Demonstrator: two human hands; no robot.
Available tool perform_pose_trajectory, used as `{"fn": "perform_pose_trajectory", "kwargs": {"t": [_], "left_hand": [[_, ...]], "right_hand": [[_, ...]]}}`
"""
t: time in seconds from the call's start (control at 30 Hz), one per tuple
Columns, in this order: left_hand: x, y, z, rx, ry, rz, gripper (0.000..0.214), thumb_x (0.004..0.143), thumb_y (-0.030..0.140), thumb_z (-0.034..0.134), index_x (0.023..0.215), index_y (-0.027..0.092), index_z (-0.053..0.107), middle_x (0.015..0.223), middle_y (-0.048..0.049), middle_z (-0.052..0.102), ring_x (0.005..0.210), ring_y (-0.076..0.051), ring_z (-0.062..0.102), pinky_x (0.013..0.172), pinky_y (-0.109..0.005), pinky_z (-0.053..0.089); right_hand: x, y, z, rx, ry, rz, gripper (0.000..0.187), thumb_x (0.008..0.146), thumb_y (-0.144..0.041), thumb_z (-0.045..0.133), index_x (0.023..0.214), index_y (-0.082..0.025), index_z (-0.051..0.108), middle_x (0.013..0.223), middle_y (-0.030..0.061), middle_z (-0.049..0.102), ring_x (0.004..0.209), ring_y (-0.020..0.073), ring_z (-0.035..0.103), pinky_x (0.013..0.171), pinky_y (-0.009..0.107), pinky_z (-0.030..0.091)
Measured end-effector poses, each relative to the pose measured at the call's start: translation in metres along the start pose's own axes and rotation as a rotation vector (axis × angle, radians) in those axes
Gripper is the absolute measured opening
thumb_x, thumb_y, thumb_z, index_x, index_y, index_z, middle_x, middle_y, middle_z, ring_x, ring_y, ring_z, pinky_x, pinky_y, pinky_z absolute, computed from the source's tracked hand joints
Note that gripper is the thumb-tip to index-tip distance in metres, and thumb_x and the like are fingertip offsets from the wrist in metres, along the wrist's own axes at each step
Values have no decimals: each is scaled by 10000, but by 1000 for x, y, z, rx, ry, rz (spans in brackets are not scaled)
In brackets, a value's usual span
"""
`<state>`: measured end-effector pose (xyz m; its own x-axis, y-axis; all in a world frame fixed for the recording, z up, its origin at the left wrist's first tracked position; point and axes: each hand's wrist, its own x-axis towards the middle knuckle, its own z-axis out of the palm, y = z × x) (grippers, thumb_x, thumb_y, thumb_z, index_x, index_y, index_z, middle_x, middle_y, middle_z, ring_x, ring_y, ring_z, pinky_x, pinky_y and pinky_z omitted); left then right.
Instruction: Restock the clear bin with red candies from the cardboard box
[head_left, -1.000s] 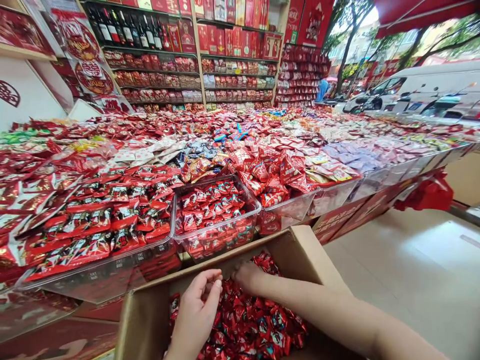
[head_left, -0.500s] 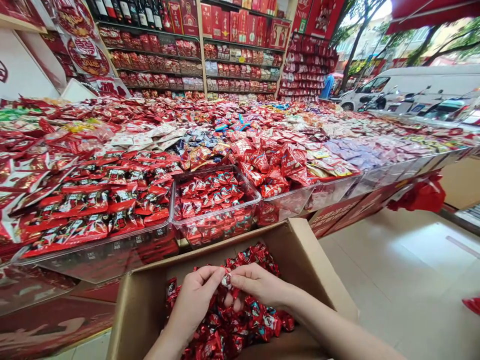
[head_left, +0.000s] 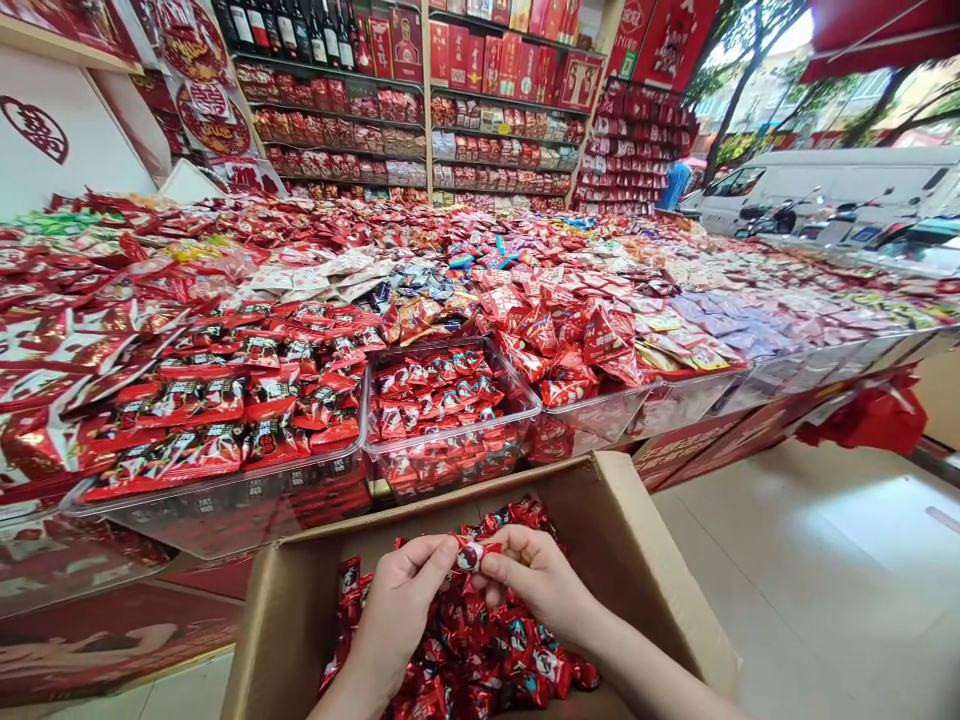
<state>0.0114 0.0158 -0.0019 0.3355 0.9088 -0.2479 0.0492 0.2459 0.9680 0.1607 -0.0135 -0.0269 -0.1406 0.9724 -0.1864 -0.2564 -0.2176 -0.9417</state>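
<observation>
Pinched between both hands is one small wrapped candy (head_left: 469,556), red with a white and dark brown print. My left hand (head_left: 409,590) grips its left end between thumb and forefinger. On its right end, the thumb and forefinger of my right hand (head_left: 536,575) are closed. Both hands are over an open cardboard box (head_left: 660,580), above a heap of similar red candies (head_left: 517,645). Just beyond the box stands a clear plastic bin (head_left: 450,440) with the same kind of red candies in neat rows.
Left of that bin, another clear bin (head_left: 210,515) holds red and black packets. Triangular red packets (head_left: 600,345) are piled to the right. Candy covers the wide display behind, up to shelves (head_left: 427,110) of bottles and gift boxes. Tiled floor (head_left: 750,560) lies at right; a white van (head_left: 832,185) stands outside.
The candy has turned and is stretched wider between my fingers, so its printed face shows. My right hand has shifted slightly right. The view has moved a little left.
</observation>
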Motion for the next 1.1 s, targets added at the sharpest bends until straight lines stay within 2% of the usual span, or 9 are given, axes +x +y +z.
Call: {"fn": "perform_pose_trajectory", "kwargs": {"t": [0.2, 0.37, 0.47, 0.57, 0.67, 0.8, 0.87, 1.0, 1.1], "left_hand": [[-1, -4, -1, 17, 38, 36, 263, 756, 363, 506, 773, 172, 687, 645, -14, 670, 624, -170, 556, 559, -244, 414], [-2, -5, 3, -82, 88, 37, 240, 741, 353, 525, 829, 161, 638, 723, -39, 676, 645, -167, 583, 558, -247, 407], [-5, -3, 3, -193, 102, 134, 328, 716, 370, 554, 980, 177, 570, 792, -56, 682, 630, -165, 583, 553, -254, 399], [-9, -1, 0, -274, 37, 185, 409, 754, 451, 469, 1040, 172, 555, 881, -95, 678, 665, -187, 587, 570, -280, 397], [-11, 1, -3, -284, -39, 181, 407, 804, 435, 409, 1075, 166, 550, 872, -90, 681, 651, -174, 569, 565, -273, 386], [-11, 2, -1, -230, 16, 144, 308, 805, 343, 464, 1009, 156, 599, 781, -53, 691, 601, -144, 550, 511, -233, 353], [-12, 2, 1, -238, 4, 125, 294, 809, 349, 450, 951, 160, 624, 757, -46, 690, 609, -151, 564, 511, -235, 363], [-11, -5, 3, -200, -7, 117, 283, 800, 370, 454, 927, 173, 611, 726, -38, 680, 619, -154, 576, 529, -241, 383], [-7, -12, 3, -138, 30, 128, 279, 787, 390, 464, 882, 174, 613, 706, -35, 669, 619, -157, 571, 539, -248, 394]], "right_hand": [[-5, -17, -6, -314, 57, -123, 235, 754, -391, 505, 781, -169, 578, 645, 15, 589, 557, 112, 535, 539, 242, 425], [-7, -86, -7, -745, 133, -447, 167, 773, -303, 493, 836, -197, 606, 723, 21, 610, 658, 126, 542, 613, 236, 419], [-1, -115, -2, -877, 62, -485, 180, 781, -303, 477, 710, -184, 592, 617, -3, 576, 571, 102, 501, 548, 210, 388], [9, -110, 5, -916, -93, -411, 252, 806, -322, 429, 667, -164, 568, 581, -13, 537, 527, 85, 450, 492, 196, 348], [16, -86, 9, -906, -143, -348, 274, 815, -332, 412, 690, -148, 571, 597, -9, 538, 531, 81, 442, 487, 191, 339], [14, -77, 12, -921, -190, -375, 255, 825, -309, 403, 754, -152, 591, 653, 5, 569, 579, 92, 480, 535, 197, 364], [15, -94, 12, -971, -154, -485, 237, 823, -294, 412, 746, -161, 592, 662, 7, 565, 601, 95, 485, 567, 203, 373], [39, -147, 16, -1086, 58, -780, 191, 798, -283, 463, 791, -162, 610, 737, 37, 553, 713, 117, 490, 660, 231, 382], [76, -171, 24, -1283, -8, -778, 175, 775, -253, 496, 808, -158, 639, 776, 46, 575, 742, 122, 500, 681, 236, 373]]}}
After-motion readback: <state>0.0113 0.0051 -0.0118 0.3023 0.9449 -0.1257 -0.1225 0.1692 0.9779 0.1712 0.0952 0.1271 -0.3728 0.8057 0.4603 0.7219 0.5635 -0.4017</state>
